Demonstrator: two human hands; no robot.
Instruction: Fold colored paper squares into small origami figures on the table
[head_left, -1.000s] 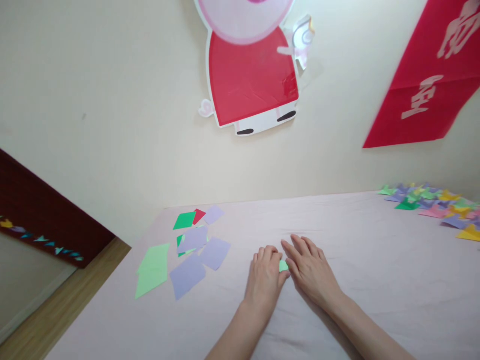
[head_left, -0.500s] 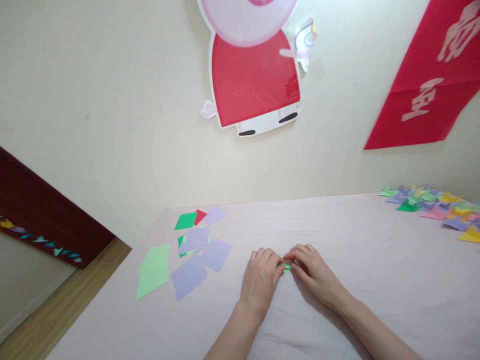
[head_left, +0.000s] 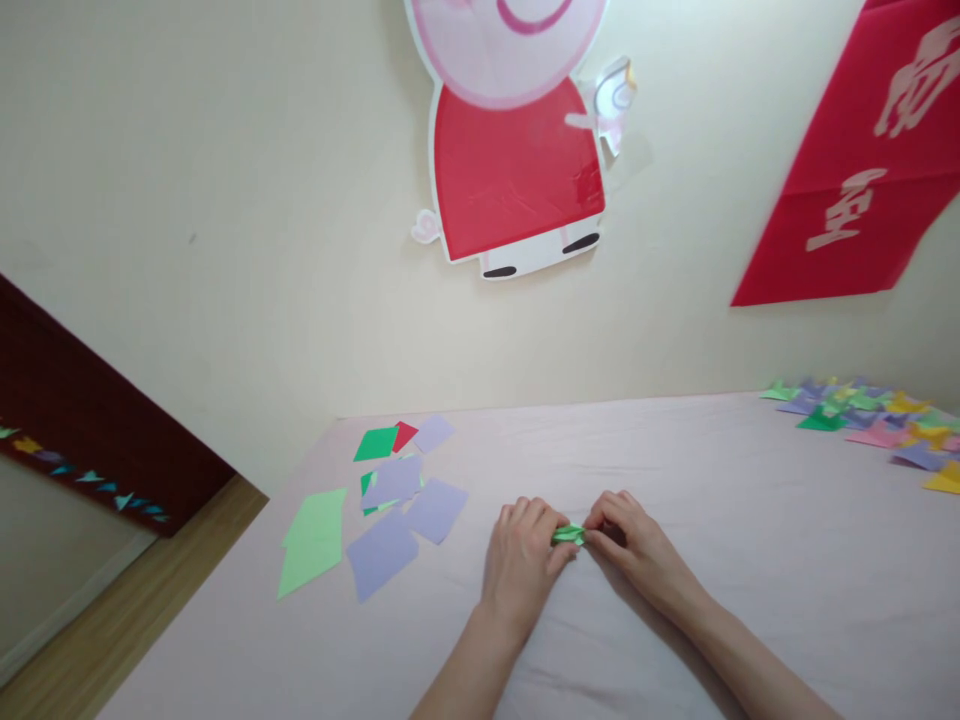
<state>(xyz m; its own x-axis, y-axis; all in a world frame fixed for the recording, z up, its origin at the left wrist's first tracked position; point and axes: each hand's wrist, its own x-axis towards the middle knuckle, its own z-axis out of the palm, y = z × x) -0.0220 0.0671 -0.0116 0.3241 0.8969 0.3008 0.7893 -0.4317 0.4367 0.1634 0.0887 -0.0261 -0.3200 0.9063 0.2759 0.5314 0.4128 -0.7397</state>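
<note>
A small folded piece of light green paper (head_left: 568, 535) lies between my hands, just above the cloth-covered table (head_left: 637, 650). My left hand (head_left: 521, 550) is closed on its left end, thumb and index finger pinching it. From the other side, my right hand (head_left: 634, 545) grips the right tip between thumb and fingertips. The paper's middle shows between the fingers; both of its ends are partly hidden by them.
Loose square sheets lie at the left: light green (head_left: 315, 540), purple (head_left: 382, 555), dark green (head_left: 375, 443) and red (head_left: 405, 435). Many folded paper pieces (head_left: 870, 410) crowd the far right. A wall with a pig cutout (head_left: 517, 170) rises behind.
My right hand has shifted slightly right, away from the left, and more of the green paper shows between them. The view has tilted up a little.
</note>
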